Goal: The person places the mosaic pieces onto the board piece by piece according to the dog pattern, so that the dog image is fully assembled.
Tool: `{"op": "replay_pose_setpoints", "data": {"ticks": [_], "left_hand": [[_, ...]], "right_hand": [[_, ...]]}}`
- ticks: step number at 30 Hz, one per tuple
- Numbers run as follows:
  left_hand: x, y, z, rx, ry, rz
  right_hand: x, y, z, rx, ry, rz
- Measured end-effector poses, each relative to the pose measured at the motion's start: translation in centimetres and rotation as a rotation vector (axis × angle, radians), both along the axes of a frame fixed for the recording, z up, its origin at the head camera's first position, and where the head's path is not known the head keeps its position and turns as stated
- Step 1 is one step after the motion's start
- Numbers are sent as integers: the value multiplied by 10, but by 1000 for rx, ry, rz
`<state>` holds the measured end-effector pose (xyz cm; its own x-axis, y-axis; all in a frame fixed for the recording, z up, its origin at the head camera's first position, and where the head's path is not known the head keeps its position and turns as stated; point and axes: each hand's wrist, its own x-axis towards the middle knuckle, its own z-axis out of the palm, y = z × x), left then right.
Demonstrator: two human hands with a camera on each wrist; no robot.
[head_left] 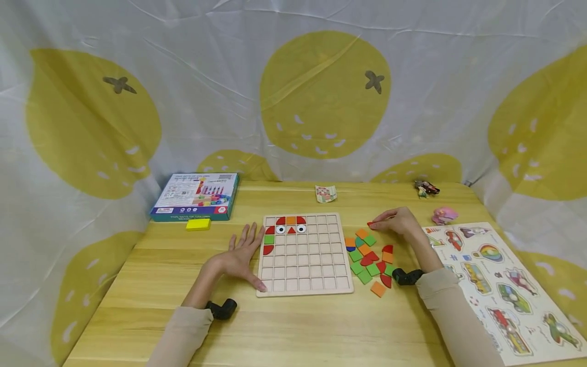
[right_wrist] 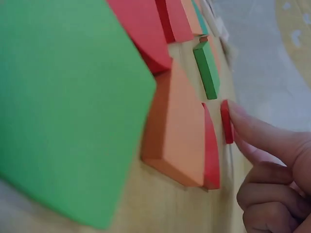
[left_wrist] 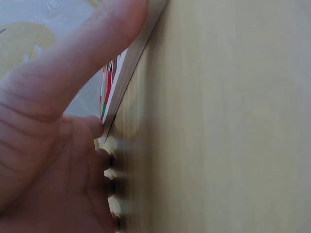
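Note:
A wooden grid board (head_left: 307, 260) lies mid-table, with red, orange and green pieces and two eye pieces in its upper left cells. My left hand (head_left: 238, 259) is spread along the board's left edge, thumb on the lower left corner. In the left wrist view the thumb (left_wrist: 73, 63) lies across the board's side (left_wrist: 126, 73). With thumb and forefinger, my right hand (head_left: 398, 223) pinches a small red piece (right_wrist: 226, 122) at the far side of a loose pile. Orange, green and red pieces (head_left: 355, 256) make up that pile, right of the board.
At the back left lies a boxed bead set (head_left: 194, 196), with a yellow block (head_left: 198, 225) before it. A picture puzzle board (head_left: 509, 285) sits under the right forearm's side. A small printed card (head_left: 326, 193), a pink toy (head_left: 444, 215) and a dark toy (head_left: 426, 188) stand further back.

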<state>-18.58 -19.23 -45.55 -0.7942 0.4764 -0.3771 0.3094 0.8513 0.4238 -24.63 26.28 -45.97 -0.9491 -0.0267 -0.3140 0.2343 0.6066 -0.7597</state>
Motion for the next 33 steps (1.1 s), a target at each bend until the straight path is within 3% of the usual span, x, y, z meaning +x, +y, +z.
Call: {"op": "replay_pose_setpoints", "data": {"ticks": [6, 12, 18, 22, 25, 29, 33], "left_hand": [[0, -2, 0, -8, -2, -1], [1, -2, 1, -7, 5, 8], [3, -3, 1, 1, 1, 15], [3, -4, 1, 1, 2, 15], [2, -4, 1, -1, 7, 13], [2, -3, 2, 2, 17, 8], [2, -1, 1, 2, 14, 0]], "right_hand": [[-3, -3, 1, 51, 16, -14], [-7, -6, 0, 81, 78, 85], [-10, -12, 0, 94, 97, 93], [-10, -21, 4, 89, 175, 147], [-8, -46, 11, 28, 204, 189], [-3, -106, 19, -56, 175, 256], [3, -165, 17, -100, 164, 332]]}}
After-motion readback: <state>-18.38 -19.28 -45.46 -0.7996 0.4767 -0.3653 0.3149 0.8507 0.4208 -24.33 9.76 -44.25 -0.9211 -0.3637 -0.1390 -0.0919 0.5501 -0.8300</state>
